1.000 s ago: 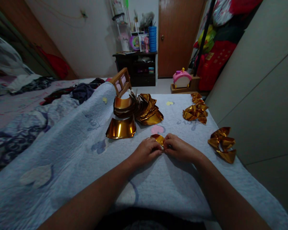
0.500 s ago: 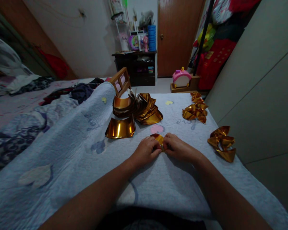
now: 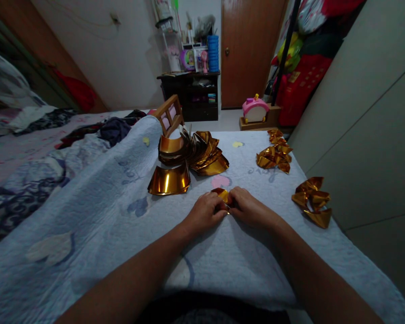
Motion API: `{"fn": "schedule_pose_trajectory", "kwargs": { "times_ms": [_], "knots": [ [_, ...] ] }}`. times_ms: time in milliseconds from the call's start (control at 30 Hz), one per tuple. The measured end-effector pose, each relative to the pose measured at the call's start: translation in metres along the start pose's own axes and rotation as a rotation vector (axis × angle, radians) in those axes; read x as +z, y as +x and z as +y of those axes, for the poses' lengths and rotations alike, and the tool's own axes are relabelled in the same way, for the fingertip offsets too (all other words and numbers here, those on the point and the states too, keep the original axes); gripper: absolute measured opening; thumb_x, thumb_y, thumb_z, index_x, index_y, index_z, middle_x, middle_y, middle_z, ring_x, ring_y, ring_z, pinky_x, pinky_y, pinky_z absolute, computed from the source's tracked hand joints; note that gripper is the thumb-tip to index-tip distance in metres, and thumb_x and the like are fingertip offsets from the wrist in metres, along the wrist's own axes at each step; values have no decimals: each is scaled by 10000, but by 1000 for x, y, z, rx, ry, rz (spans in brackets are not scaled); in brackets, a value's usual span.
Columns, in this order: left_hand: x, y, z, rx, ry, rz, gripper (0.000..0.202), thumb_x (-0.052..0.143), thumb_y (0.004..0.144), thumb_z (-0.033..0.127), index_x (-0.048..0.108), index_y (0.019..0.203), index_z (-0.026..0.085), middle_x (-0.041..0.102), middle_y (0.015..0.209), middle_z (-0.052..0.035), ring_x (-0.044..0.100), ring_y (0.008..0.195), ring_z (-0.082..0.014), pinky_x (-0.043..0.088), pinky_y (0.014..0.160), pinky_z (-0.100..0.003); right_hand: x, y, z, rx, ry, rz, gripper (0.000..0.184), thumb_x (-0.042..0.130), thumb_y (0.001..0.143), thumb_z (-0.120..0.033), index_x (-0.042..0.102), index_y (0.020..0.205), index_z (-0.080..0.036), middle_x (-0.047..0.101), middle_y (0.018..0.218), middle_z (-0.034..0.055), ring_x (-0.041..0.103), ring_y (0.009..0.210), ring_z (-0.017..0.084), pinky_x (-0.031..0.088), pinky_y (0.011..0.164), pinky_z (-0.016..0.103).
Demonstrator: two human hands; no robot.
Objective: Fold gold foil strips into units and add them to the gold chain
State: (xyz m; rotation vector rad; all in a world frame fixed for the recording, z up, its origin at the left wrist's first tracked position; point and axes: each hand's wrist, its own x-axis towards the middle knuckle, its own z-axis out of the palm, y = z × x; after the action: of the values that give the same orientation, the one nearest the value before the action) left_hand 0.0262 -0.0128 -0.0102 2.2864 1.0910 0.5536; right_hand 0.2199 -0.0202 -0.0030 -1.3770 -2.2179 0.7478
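A small sheet of shiny gold foil paper (image 3: 222, 194), partly folded, is held between my two hands just above the blue quilt (image 3: 148, 234). My left hand (image 3: 207, 210) pinches its left side, and my right hand (image 3: 245, 206) pinches the right side; the fingers hide much of it. Beyond my left hand lie stacks of gold foil paper, one flat pile (image 3: 169, 180) in front and a fanned pile (image 3: 207, 155) behind it. Off to the right rest several folded gold foil pieces (image 3: 313, 202), with another cluster of folded pieces (image 3: 276, 155) farther back.
A small wooden frame (image 3: 170, 114) stands behind the foil stacks. Rumpled clothes (image 3: 114, 129) lie on the left. A pale cabinet wall (image 3: 367, 135) runs along the right edge. A pink toy (image 3: 255, 110) and a dark shelf (image 3: 191, 96) are at the back.
My right hand has shifted very slightly left, its fingers and thumb closing further over the foil paper. The left hand and the piles look unchanged.
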Motion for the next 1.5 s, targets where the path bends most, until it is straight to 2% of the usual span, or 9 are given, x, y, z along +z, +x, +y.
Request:
{"fn": "schedule_pose_trajectory", "kwargs": {
  "times_ms": [133, 200, 333, 700, 1500],
  "knots": [
    [0, 0, 2, -20, 0, 11, 73, 689, 824, 162, 640, 876, 176, 641, 883, -37, 583, 870, -212, 437, 785, -332, 0, 0, 0, 11, -8, -13, 124, 638, 817, -171, 521, 795, -206, 574, 869, 43, 509, 815, 195, 394, 745, 327],
    [0, 0, 2, -19, 3, 13, 23, 656, 861, 172, 633, 865, 175, 643, 884, -40, 584, 874, -210, 435, 789, -332, 0, 0, 0, 8, -8, -9, 128, 645, 813, -173, 522, 802, -205, 576, 878, 45, 509, 821, 196, 393, 748, 325],
    [4, 0, -1, -13, 32, 25, 103, 583, 928, 191, 614, 831, 174, 635, 866, -44, 580, 861, -207, 432, 788, -335, 3, -1, 3, -7, -20, 7, 133, 634, 819, -167, 507, 808, -206, 580, 885, 49, 507, 823, 196, 394, 755, 326],
    [11, 0, -5, -6, 108, 59, 72, 626, 865, 138, 579, 832, 183, 640, 889, -47, 574, 876, -216, 434, 809, -349, 3, -2, 0, -31, -47, -1, 125, 611, 852, -194, 489, 824, -205, 574, 893, 55, 503, 827, 198, 398, 771, 334],
    [13, 0, -4, -4, 152, 73, 66, 590, 880, 152, 567, 834, 194, 641, 894, -49, 575, 877, -217, 443, 814, -354, 11, 0, 0, -60, -115, 43, 116, 578, 856, -180, 477, 808, -208, 559, 860, 49, 472, 798, 195, 361, 754, 340]
  ]
}}
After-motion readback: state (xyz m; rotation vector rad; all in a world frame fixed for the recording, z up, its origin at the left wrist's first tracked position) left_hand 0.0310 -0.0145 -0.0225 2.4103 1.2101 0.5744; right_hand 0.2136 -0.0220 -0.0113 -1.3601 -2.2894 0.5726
